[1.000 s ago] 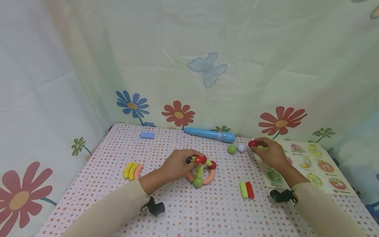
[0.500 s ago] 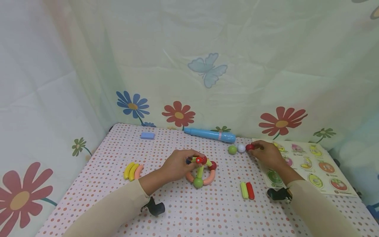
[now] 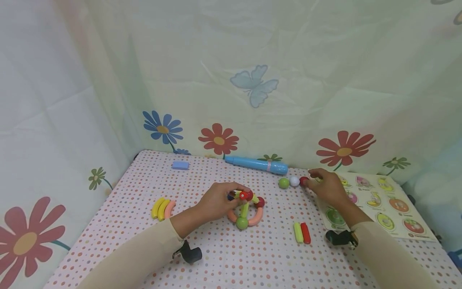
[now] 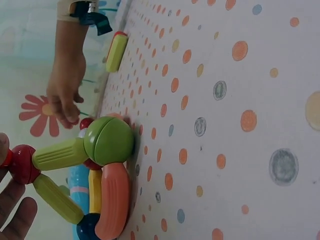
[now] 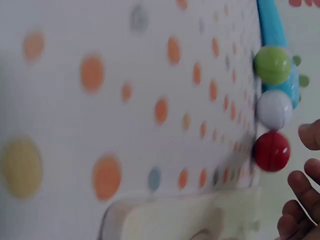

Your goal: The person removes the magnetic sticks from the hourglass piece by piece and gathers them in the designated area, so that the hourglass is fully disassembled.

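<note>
My left hand (image 3: 221,200) grips the top red ball (image 4: 24,164) of a structure built from toy balls and sticks. Light green sticks (image 4: 61,154) run down from that ball to a green ball (image 4: 109,141) and a dark blue ball (image 4: 88,227). Curved pink sticks (image 3: 256,216) form part of its base, which stands on the table. At the back right my right hand (image 3: 327,188) is beside a loose red ball (image 5: 271,151), its fingers spread and apart from it in the right wrist view. A white ball (image 5: 274,110) and a green ball (image 5: 272,65) line up with the red one.
A light blue tube (image 3: 256,164) lies along the back. Yellow and pink curved sticks (image 3: 161,209) lie at left, a blue block (image 3: 180,165) behind them. Green and red short sticks (image 3: 306,233) lie front right. A fruit-picture board (image 3: 393,188) sits under the right arm.
My right hand has brought the red ball leftward, set it by the white ball and let go. The left hand keeps its grip on the structure.
</note>
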Available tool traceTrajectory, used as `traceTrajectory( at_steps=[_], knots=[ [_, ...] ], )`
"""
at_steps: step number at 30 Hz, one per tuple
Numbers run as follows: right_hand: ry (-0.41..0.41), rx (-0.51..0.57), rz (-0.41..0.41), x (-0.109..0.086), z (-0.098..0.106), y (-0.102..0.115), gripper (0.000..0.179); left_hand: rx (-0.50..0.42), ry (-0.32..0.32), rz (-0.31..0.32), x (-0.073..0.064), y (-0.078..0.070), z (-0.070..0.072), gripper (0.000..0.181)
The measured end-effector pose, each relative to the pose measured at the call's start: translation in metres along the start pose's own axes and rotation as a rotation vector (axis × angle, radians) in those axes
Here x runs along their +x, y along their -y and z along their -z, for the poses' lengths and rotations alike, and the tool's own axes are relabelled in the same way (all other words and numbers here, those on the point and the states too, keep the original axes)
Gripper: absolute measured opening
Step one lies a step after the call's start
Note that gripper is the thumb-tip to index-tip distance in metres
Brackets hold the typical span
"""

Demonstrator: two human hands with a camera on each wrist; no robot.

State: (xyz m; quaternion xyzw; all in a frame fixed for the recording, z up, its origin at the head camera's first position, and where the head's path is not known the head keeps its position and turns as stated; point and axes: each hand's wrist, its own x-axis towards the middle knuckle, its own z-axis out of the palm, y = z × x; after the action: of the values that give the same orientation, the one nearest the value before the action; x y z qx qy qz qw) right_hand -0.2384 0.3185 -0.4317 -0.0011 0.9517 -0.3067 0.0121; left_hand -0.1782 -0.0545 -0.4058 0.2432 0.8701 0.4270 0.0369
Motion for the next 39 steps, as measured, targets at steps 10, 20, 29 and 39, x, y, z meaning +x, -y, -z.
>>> traceTrajectory(
  at_steps=[10, 20, 29, 39],
  knots=[
    [-0.127, 0.057, 0.317, -0.038, -0.016, 0.068, 0.037, -0.022, -0.003, -0.023, 0.002, 0.01, 0.0, 0.046],
    [-0.072, 0.083, 0.625, -0.071, -0.047, 0.131, 0.042, -0.028, 0.034, 0.006, 0.008, 0.02, -0.005, 0.046],
    [-0.101, 0.042, 0.697, -0.069, -0.073, 0.146, 0.042, -0.05, 0.032, -0.005, 0.01, 0.017, -0.005, 0.037],
    [-0.12, 0.036, 0.671, -0.07, -0.076, 0.149, 0.033, 0.001, 0.041, -0.015, 0.012, 0.017, -0.005, 0.036]
  ],
)
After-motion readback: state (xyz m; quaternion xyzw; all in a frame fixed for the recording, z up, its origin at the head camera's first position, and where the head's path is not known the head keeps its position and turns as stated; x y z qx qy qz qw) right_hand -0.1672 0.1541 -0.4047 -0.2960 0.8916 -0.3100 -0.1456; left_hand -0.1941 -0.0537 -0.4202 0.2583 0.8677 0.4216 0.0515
